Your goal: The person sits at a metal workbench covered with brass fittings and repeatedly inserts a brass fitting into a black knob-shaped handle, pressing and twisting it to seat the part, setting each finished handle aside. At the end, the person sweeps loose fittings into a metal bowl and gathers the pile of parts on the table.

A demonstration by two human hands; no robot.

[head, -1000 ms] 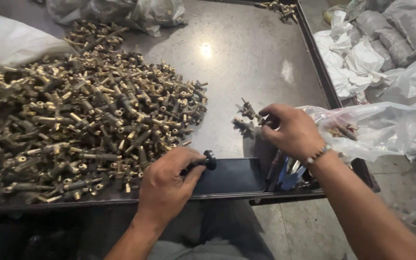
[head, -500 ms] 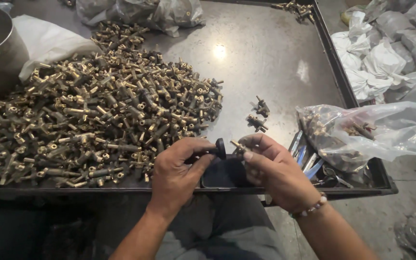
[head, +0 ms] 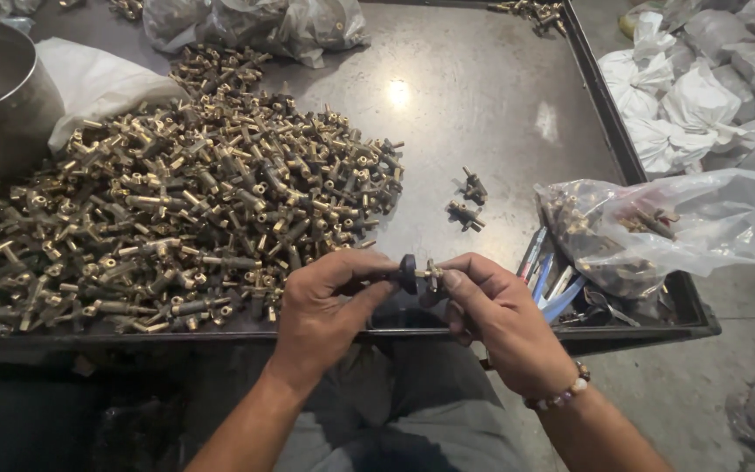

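small brass fitting [head: 431, 274], black knob [head: 408, 274], horizontal

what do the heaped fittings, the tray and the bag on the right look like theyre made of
Heaped fittings: probably brass, given the dull yellow-gold metallic glint, some darker with tarnish or grime. Tray: likely steel sheet, grey and worn, reflecting the overhead light. Bag: thin clear plastic film, crinkled, with its contents showing through.

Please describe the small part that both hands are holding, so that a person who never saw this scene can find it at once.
Start at the metal tray and go to its near edge, right of the brass pile. There the left hand and right hand meet on one brass fitting. Alone among the fittings, it is lifted off the tray and carries a black knob.
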